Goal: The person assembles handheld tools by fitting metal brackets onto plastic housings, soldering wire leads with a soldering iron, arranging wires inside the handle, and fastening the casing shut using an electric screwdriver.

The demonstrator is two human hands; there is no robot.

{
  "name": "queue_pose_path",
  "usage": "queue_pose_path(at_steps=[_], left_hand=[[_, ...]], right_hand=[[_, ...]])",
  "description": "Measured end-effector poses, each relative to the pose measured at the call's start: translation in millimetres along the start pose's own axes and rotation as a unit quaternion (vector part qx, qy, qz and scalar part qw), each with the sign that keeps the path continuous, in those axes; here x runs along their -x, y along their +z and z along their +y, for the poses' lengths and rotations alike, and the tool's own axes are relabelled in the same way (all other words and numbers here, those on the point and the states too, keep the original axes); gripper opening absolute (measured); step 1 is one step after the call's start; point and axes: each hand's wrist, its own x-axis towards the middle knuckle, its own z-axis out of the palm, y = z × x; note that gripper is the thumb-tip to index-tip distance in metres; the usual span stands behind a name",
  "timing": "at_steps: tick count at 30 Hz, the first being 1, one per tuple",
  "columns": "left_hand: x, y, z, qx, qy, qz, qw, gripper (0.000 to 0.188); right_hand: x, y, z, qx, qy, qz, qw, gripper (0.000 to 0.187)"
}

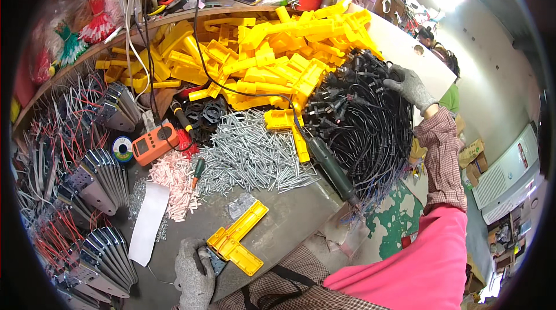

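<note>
My left hand (196,275), in a grey glove, is closed around the edge of a yellow plastic housing half (243,237) at the table's front edge. A bluish metal plate (216,261) sits between the glove and the housing. Further right, my gloved right hand (412,87) has its fingers curled at the top of a heap of black power cords (385,124) with plugs. It seems to pinch one cord there, though the fingertips are partly lost among the black. An electric screwdriver (331,170) hangs by its cable beside the cords.
Yellow plastic parts (266,58) pile up at the back, with loose screws (255,150) in front. Pink sleeves (174,188), an orange meter (155,143), a solder spool (122,149) and a small screwdriver (198,171) lie left of them. Metal plates with wires (95,185) line the left.
</note>
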Motion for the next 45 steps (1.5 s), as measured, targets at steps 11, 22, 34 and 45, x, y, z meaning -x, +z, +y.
queue_pose_path(at_steps=[11, 22, 34, 45], left_hand=[[9, -3, -6, 0.003, 0.056, -0.018, 0.998, 0.015], [24, -10, -18, -0.107, 0.005, -0.044, 0.993, 0.025], [5, -32, -9, -0.081, 0.031, -0.023, 0.996, 0.020], [-58, -9, 9, 0.450, -0.224, -0.099, 0.859, 0.040]], right_hand=[[76, -5, -213, -0.540, 0.103, -0.235, 0.802, 0.028], [118, 114, -257, -0.166, -0.394, -0.058, 0.902, 0.047], [155, 106, -301, -0.338, -0.309, -0.258, 0.851, 0.026], [155, 168, -350, -0.550, -0.198, -0.322, 0.744, 0.022]])
